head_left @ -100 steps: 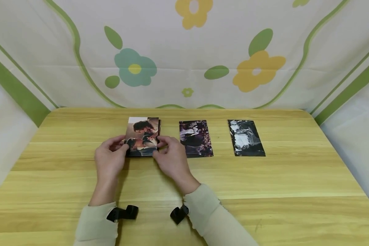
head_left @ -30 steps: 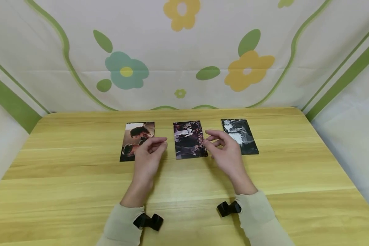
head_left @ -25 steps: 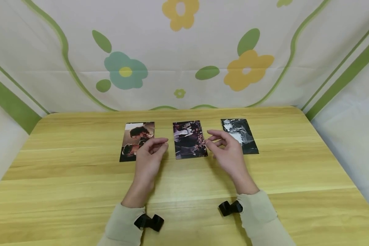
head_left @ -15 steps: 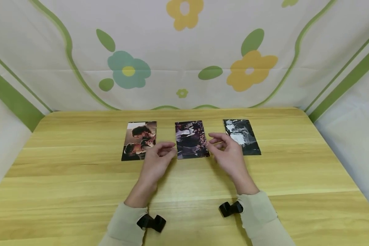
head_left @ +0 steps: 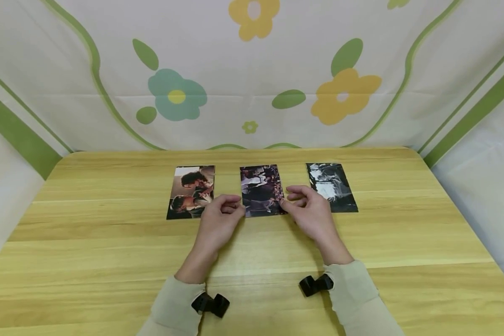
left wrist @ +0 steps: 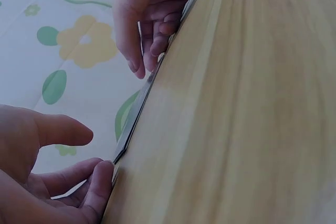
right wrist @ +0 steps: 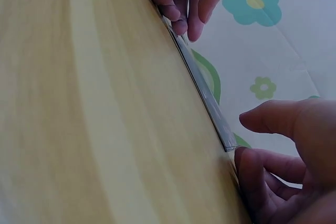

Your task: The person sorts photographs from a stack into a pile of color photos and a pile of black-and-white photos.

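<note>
Toward the far edge of the desk (head_left: 88, 261), from the head view, resting left hand (head_left: 218, 221) and right hand (head_left: 312, 214), loosely bent, seemingly pinching nothing, at near corners of the middle photo (head_left: 261, 189), lying between left photo (head_left: 191, 191) and right photo (head_left: 337, 186). From the left wrist, showing a thin edge, probably handling light, bendable, slick. From the right wrist, suggesting a side-edge hold; showing no readable lettering.

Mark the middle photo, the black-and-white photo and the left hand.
Middle photo (head_left: 261, 189), head view: centre of its print.
Black-and-white photo (head_left: 335, 185), head view: uncovered middle.
Left hand (head_left: 218, 222), head view: middle of the hand.
</note>
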`<state>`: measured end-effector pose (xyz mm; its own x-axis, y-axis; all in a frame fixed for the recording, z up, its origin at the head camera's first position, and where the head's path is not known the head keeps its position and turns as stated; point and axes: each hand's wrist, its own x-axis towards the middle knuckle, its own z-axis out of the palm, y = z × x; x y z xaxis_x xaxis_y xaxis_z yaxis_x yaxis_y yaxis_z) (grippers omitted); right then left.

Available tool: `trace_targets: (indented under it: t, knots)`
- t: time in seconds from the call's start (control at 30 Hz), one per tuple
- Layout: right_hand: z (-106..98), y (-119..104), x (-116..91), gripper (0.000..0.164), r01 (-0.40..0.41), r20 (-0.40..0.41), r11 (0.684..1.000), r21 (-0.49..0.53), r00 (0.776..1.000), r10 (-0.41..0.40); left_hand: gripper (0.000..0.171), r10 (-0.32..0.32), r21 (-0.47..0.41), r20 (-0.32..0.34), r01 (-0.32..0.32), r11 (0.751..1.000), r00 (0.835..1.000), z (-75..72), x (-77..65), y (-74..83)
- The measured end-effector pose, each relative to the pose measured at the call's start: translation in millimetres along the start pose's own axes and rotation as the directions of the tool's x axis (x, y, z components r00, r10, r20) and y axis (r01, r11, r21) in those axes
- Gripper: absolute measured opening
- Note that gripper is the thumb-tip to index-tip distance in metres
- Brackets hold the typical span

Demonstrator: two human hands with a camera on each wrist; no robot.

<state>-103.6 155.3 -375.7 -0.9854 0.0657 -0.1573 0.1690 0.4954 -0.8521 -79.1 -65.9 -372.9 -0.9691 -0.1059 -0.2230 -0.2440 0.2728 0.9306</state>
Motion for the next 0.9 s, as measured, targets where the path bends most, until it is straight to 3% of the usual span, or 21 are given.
trace_targets:
  t: [0.43, 0.9]
  knots:
    - [6.1, 1.0, 2.8, 0.056, 0.067, 0.019, 0.986, -0.155, 0.998, -0.065, 0.058, 0.049, 0.14, 0.063, -0.057, 0.989, 0.997, 5.6, 4.0, 1.3]
    - [9.9, 3.1, 0.1, 0.058, 0.1, 0.01, 0.97, -0.221, 0.995, -0.1, 0.057, 0.052, 0.15, 0.065, -0.061, 0.987, 0.997, 8.6, 2.3, 1.1]
